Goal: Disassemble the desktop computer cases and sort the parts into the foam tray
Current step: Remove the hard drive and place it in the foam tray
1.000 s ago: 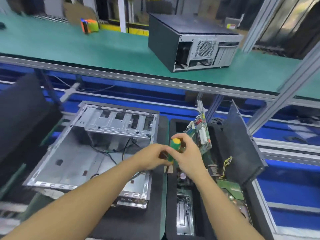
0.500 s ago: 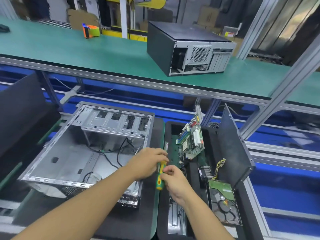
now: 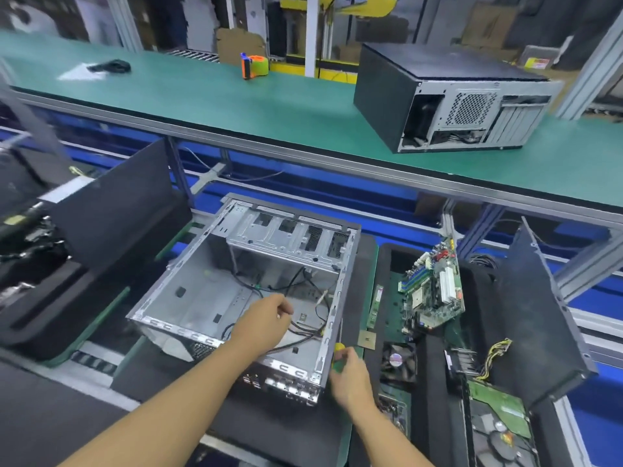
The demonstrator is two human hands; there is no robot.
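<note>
Now your right hand [image 3: 350, 377] grips the yellow-green screwdriver [image 3: 338, 353] just outside the stripped case's [image 3: 202, 298] right wall. Your left hand [image 3: 266, 320] is inside the case, fingers curled over black cables [image 3: 296, 342]; I cannot tell whether they grip one. The foam tray [image 3: 391, 259] alongside holds the motherboard [image 3: 435, 291].

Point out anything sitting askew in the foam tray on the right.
The motherboard stands tilted on edge in the foam tray, while the fan and hard drive lie flat. Nothing looks spilled or damaged.

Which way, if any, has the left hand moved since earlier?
Yes: the left hand went leftward off the screwdriver, into the open case.
</note>
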